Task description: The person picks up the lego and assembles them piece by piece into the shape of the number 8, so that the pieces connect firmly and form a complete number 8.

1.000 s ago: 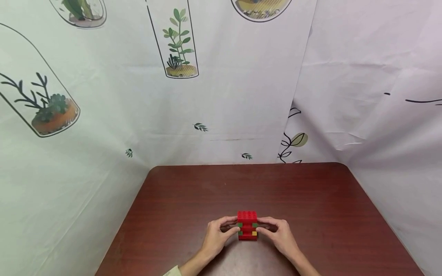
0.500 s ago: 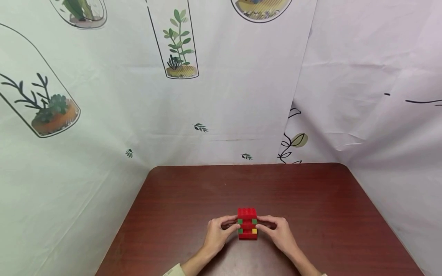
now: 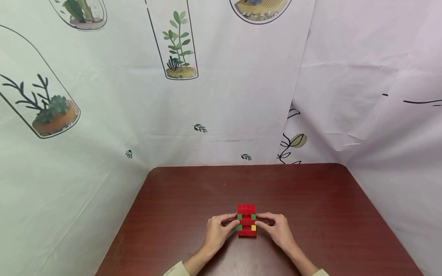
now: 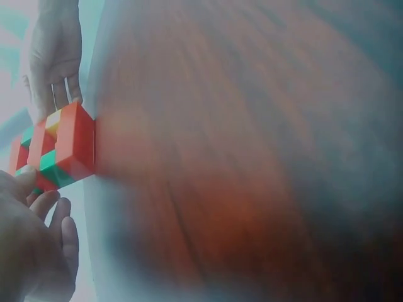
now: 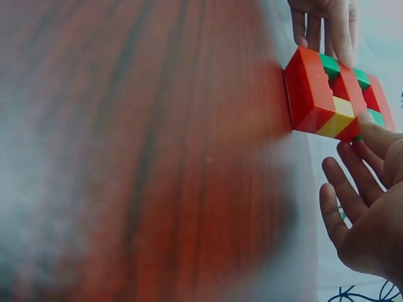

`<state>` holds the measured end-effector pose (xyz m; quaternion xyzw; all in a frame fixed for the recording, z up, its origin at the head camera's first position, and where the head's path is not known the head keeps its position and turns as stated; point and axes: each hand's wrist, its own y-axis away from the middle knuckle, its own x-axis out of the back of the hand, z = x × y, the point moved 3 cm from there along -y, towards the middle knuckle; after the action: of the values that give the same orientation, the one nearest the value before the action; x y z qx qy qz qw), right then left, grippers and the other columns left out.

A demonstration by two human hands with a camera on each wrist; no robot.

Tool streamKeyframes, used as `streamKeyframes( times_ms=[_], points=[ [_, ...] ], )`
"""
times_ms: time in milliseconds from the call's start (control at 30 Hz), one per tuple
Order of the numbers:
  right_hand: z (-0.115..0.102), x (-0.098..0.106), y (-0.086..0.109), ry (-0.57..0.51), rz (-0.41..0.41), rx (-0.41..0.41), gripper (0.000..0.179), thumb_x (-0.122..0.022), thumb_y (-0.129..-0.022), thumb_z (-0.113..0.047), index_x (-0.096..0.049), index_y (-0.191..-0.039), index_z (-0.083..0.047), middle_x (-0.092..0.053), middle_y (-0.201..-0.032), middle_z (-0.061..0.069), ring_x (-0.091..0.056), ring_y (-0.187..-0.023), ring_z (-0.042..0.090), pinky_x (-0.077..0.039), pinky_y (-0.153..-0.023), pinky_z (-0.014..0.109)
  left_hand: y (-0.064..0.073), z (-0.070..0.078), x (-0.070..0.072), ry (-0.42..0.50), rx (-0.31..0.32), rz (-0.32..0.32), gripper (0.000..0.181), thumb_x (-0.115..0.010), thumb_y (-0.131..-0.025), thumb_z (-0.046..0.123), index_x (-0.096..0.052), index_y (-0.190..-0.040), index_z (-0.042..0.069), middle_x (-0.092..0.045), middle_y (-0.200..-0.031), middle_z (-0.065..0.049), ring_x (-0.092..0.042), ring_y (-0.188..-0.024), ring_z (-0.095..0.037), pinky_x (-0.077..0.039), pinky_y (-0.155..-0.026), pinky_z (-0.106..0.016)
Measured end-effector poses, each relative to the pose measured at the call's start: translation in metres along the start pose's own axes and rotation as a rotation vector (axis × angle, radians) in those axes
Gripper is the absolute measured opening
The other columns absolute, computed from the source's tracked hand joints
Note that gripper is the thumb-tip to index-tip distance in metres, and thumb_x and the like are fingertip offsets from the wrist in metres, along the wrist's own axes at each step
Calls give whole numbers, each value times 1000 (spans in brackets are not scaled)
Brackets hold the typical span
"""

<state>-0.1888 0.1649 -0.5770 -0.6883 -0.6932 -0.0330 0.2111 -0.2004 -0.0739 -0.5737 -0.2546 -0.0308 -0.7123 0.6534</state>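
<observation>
A small stack of toy building bricks (image 3: pixel 246 221) is upright between my two hands. Red layers alternate with gaps that have green bricks (image 4: pixel 55 168) and one yellow brick (image 5: pixel 337 117) at the corners. My left hand (image 3: pixel 216 232) pinches its left side, thumb on the front and index finger farther back. On the right side, my right hand (image 3: pixel 280 230) grips it the same way. In the right wrist view, the other fingers of that hand (image 5: pixel 371 207) are spread off the bricks. Whether the stack's underside touches the table, I cannot tell.
The dark red-brown wooden table (image 3: pixel 193 191) extends around the hands, with rounded far corners. White cloth (image 3: pixel 241 107) printed with plants in glass jars hangs behind it and along both sides.
Both hands and the brick stack have shifted slightly upward in the head view, and the gaps between the red layers show more clearly. Both hands keep their grip.
</observation>
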Motion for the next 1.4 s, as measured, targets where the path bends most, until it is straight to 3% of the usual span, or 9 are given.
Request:
streamKeyframes(
  times_ms=[300,600,800,933,1200,1400],
  points=[
    [-5,-1,-4,37,21,56,23,-90,-83,-9,-84,-106,-7,-80,-97,4,-76,-82,10,-61,-70,25,-2,5,0,-95,18,37,28,-89,-87,29,-86,-109,13,-81,-99,8,-75,-85,-3,-59,-74,-25],
    [-2,-2,-8,53,9,81,26,-90,-85,-12,-83,-108,-3,-80,-99,5,-75,-81,12,-60,-68,25,-6,4,-1,-89,-4,47,27,-89,-88,26,-85,-110,11,-81,-97,4,-77,-81,-9,-60,-71,-26],
    [3,-3,-11,50,-17,39,25,-89,-86,-11,-83,-110,-5,-80,-101,5,-75,-82,11,-60,-70,24,-6,1,-3,-79,7,9,30,-88,-90,22,-83,-117,10,-81,-100,2,-77,-84,-10,-61,-73,-27],
    [4,-4,-14,61,-28,8,25,-88,-87,-11,-83,-111,-7,-80,-102,6,-75,-83,11,-60,-71,25,-7,-3,-3,-91,12,16,29,-89,-89,25,-84,-116,15,-81,-100,4,-77,-85,-7,-62,-74,-32],
    [6,-5,-16,39,-49,-27,27,-87,-89,-11,-82,-115,-4,-80,-107,10,-76,-91,16,-60,-76,25,-10,-9,-6,-84,9,21,25,-87,-91,27,-84,-114,17,-81,-105,5,-77,-85,-7,-60,-72,-23],
    [8,-5,-16,26,-52,-43,28,-87,-89,-10,-81,-116,-4,-79,-109,12,-77,-94,18,-60,-78,25,-11,-8,-7,-88,12,17,25,-87,-92,28,-84,-114,16,-81,-104,5,-77,-87,-8,-61,-76,-29]
  ],
)
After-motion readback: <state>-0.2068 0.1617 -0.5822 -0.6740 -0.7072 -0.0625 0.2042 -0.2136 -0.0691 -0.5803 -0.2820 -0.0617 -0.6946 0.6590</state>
